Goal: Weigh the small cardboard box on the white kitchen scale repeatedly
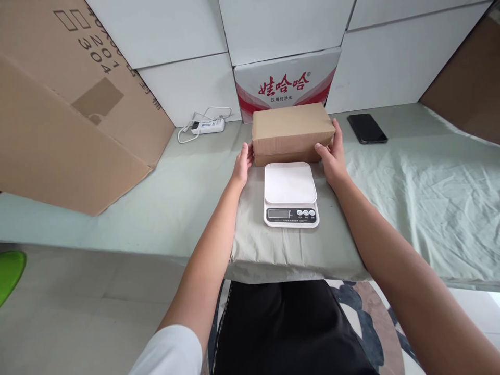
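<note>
A closed brown cardboard box is held at its two ends between my hands, just behind the scale. My left hand presses its left end, the fingers partly hidden behind the corner. Around the right end is my right hand, thumb on the front face and fingers on the far side. Directly in front of the box, a white kitchen scale lies flat, its platform bare and its display blank. Whether the box rests on the cloth or hangs slightly above it, I cannot tell.
A green cloth covers the table. Behind stands a white and red carton against white panels. A black phone lies to the right, a white power strip with a cable to the left. A large cardboard box leans at far left.
</note>
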`<state>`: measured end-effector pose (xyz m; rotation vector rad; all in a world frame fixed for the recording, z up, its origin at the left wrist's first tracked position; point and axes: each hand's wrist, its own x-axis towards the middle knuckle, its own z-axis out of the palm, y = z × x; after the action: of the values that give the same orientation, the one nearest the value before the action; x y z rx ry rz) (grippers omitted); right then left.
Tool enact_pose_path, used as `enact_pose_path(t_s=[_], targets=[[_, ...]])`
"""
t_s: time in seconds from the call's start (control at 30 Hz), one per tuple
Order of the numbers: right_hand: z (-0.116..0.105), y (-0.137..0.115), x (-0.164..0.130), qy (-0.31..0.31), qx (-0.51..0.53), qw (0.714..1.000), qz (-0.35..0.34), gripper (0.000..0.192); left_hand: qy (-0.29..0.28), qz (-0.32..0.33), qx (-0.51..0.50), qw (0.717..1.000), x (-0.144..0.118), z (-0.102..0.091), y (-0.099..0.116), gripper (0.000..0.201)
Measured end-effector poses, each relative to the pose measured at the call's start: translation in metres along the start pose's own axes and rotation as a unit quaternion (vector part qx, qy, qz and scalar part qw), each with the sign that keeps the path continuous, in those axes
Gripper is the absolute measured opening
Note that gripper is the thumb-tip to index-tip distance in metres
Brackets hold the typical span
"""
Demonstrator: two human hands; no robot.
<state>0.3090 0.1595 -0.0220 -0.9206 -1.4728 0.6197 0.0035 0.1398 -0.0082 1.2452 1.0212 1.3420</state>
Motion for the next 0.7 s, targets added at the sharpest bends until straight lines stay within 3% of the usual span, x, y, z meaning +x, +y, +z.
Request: enact_pose_path(t_s=[0.13,0.27,0.43,0.57,0.7], targets=[[0.004,-0.017,-0.001,0.016,-0.017,0.999,-0.036,0.119,0.015,0.082,0.015,0.996,-0.004,0.003,0.005,0.099],[0.003,-0.063,-0.008,0.033,-0.071,0.994,-0.071,0.11,0.026,0.162,0.027,0.986,-0.02,0.008,0.027,0.096],[-0.021,-0.118,-0.045,0.024,-0.102,0.991,-0.083,0.107,0.04,0.199,0.027,0.979,-0.086,0.013,0.056,0.083],[-0.036,-0.11,-0.087,0.056,-0.128,0.984,-0.111,0.109,0.031,0.188,0.058,0.98,-0.141,0.011,0.052,0.081],[-0.035,-0.087,-0.108,0.062,-0.148,0.978,-0.13,0.102,0.047,0.176,0.064,0.981,-0.156,0.009,0.04,0.084]])
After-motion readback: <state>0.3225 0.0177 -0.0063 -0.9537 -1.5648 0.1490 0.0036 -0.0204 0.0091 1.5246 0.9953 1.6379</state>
